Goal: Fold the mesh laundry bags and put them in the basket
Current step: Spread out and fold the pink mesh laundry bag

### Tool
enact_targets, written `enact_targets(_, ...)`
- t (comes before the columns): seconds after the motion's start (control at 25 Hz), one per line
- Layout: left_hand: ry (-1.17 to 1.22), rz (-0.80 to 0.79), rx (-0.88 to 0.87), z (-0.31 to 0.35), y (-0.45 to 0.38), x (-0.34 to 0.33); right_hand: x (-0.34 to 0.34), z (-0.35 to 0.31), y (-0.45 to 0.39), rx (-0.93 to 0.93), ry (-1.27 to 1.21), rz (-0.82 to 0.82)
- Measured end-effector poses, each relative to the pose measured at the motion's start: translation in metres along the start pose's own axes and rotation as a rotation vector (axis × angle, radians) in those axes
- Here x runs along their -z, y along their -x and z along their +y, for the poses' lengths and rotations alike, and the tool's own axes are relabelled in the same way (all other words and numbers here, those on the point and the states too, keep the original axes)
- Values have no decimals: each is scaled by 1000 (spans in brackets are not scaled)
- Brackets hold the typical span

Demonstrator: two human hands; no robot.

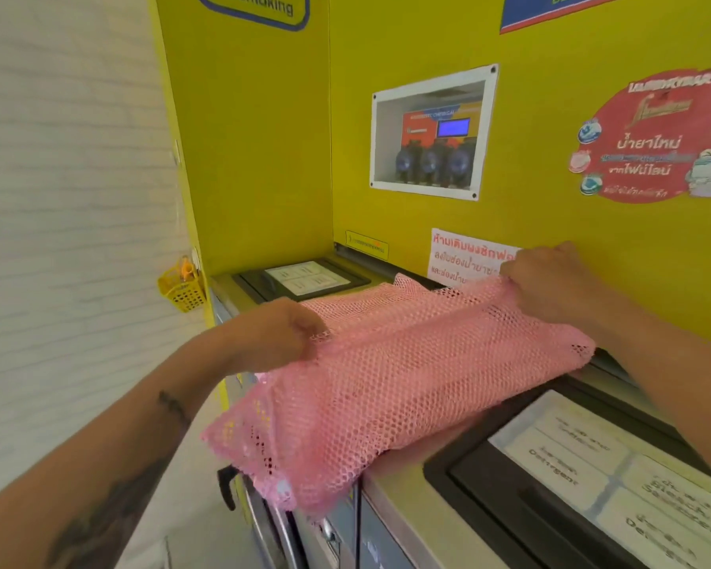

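A pink mesh laundry bag [386,375] lies spread across the top of a washing machine [390,482], its near corner hanging over the front edge. My left hand [276,334] pinches the bag's left edge. My right hand [551,281] grips the far right edge near the yellow wall. A ridge of mesh runs between the two hands. A small yellow basket [181,291] hangs on the left wall, well apart from the bag.
Black detergent drawer lids with white labels sit on the machine tops at the back left [304,279] and front right [583,474]. A yellow wall [551,207] with stickers and a framed window [432,133] stands close behind. A white brick wall is at left.
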State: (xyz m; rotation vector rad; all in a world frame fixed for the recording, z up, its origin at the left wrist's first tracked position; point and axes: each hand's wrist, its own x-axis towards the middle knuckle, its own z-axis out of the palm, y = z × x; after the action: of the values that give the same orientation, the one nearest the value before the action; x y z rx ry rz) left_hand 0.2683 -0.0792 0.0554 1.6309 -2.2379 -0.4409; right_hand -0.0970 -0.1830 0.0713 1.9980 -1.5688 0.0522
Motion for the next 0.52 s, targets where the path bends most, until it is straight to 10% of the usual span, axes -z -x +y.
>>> enact_targets(0.52, -113, 104, 138, -170, -161, 19, -63, -117, -209, 21, 246, -77)
